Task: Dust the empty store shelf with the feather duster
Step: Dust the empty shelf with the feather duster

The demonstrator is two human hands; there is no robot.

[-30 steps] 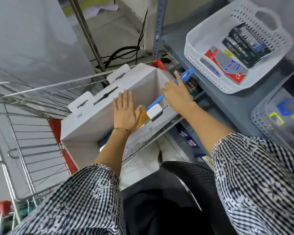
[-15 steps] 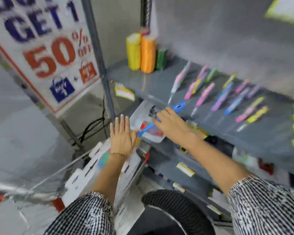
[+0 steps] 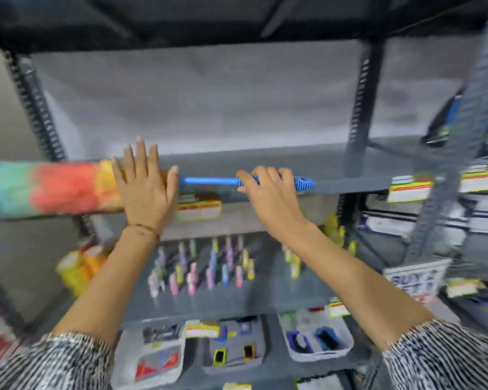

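Note:
My right hand [image 3: 268,192] grips the blue handle of the feather duster [image 3: 51,190], which lies level in front of the empty grey shelf [image 3: 350,167]. Its fluffy head, coloured teal, red and yellow, points left and reaches past the left shelf post. My left hand [image 3: 144,190] is flat with fingers spread, held in front of the base of the duster's head; whether it touches is unclear. The empty shelf spans the upper middle of the view and has nothing on it there. The picture is blurred by motion.
Below the empty shelf is a shelf with several small coloured items [image 3: 203,268] and yellow rolls [image 3: 76,268] at the left. Lower down stand white baskets [image 3: 319,339] of goods. Price tags [image 3: 409,190] line the shelf edges. Dark posts [image 3: 361,108] frame the shelf.
The view has swung up from the cart's box to the upper shelf. My right hand has lifted the duster out and up to shelf height; my left hand rose with it, still flat.

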